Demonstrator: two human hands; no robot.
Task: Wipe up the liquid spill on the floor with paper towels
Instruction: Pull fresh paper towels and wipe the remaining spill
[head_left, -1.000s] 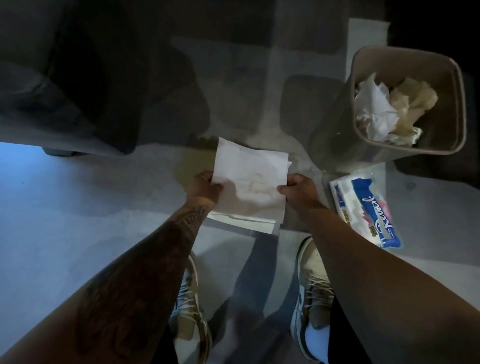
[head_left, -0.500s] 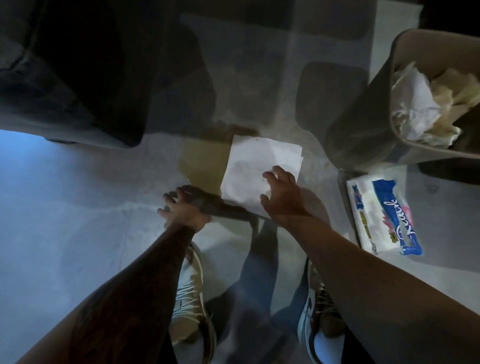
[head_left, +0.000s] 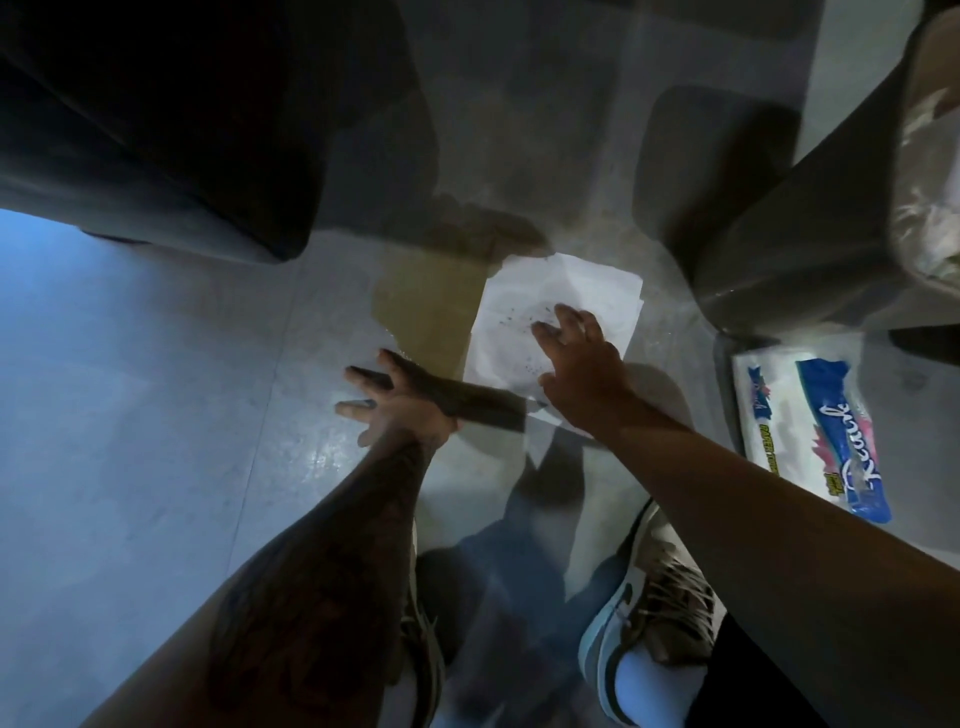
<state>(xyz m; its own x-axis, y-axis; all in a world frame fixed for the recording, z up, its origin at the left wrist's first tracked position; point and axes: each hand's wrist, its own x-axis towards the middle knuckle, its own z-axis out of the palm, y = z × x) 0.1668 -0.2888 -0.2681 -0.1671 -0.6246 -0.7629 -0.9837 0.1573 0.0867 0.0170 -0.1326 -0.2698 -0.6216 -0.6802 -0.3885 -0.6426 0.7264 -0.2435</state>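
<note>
The 2 forearms reach forward and down, the left tattooed. The left hand (head_left: 397, 402) lies palm down with its fingers splayed wide. The right hand (head_left: 579, 358) is also palm down, fingers straight and slightly spread.

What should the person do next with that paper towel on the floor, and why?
Probably slide the paper towel leftward with the right hand, whose spread fingers press on it. The towel lies at the right edge of the yellowish spill, and most of that spill lies uncovered beside it.
</note>
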